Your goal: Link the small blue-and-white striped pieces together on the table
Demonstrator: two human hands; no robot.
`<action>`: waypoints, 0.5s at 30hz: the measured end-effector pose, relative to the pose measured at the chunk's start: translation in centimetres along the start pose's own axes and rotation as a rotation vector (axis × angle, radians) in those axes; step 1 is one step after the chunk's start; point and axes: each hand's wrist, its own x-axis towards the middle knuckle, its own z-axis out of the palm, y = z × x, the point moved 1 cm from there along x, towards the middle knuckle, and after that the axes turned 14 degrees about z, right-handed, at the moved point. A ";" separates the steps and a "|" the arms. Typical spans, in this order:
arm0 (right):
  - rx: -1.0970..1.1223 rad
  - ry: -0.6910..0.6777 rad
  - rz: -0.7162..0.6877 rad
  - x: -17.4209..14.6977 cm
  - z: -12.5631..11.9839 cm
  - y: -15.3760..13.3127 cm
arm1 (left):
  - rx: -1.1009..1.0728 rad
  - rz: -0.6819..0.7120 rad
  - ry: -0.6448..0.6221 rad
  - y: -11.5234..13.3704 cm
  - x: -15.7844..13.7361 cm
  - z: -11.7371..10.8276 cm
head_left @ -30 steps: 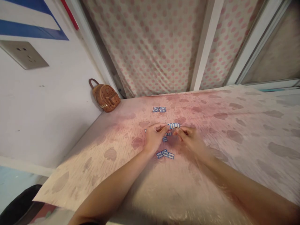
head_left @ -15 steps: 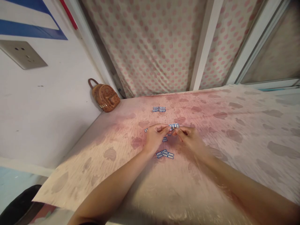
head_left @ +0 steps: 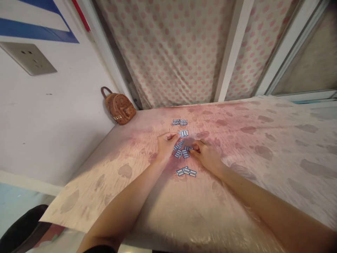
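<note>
Between the thumb and fingers of my left hand is a small blue-and-white label piece, raised above the table. My right hand is lower and to the right, its thumb and forefinger closed at the edge of another blue-and-white label piece. Several similar pieces lie around it, among them one below and one to the left. Nearer to me a few overlapping label pieces rest on the tablecloth. Farther back sits a neat group of label pieces.
A patterned pinkish tablecloth covers the table. A small brown backpack-shaped bag leans at the wall corner on the left. Behind the table hangs a dotted curtain; a wall socket is at the upper left.
The hands have parted. My left hand has moved left and away from me with its label piece; my right hand has let go of that piece and lowered to another.
</note>
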 end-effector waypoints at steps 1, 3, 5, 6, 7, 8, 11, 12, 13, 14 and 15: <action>-0.003 0.001 -0.014 0.0 0.1 0.0 | 0.005 -0.003 0.000 0.0 0.0 0.0; 0.019 -0.002 -0.017 0.1 0.2 0.0 | 0.012 -0.005 -0.002 0.0 -0.1 0.1; 0.051 -0.003 -0.008 0.2 0.3 0.3 | 0.014 0.000 -0.003 0.0 -0.1 0.1; 0.066 0.000 -0.007 0.2 0.4 0.4 | 0.013 0.001 -0.001 0.0 -0.1 0.1; 0.078 0.002 -0.011 0.3 0.4 0.5 | 0.012 -0.001 0.003 -0.1 -0.1 0.1; 0.087 0.005 -0.019 0.3 0.4 0.5 | 0.013 -0.003 0.006 -0.2 -0.1 0.0; 0.122 0.004 -0.028 0.1 0.1 0.3 | 0.020 0.000 0.003 -0.5 0.0 0.0; 0.148 -0.001 -0.014 0.0 -0.1 0.2 | 0.025 0.008 0.000 -0.6 0.1 -0.1; 0.184 -0.006 0.006 -0.1 -0.3 0.1 | 0.033 0.019 -0.005 -0.7 0.1 -0.1; 0.227 -0.008 0.027 -0.2 -0.6 0.0 | 0.043 0.031 -0.010 -0.7 0.1 -0.2; 0.276 -0.005 0.044 -0.3 -0.9 -0.1 | 0.056 0.043 -0.019 -0.8 0.1 -0.2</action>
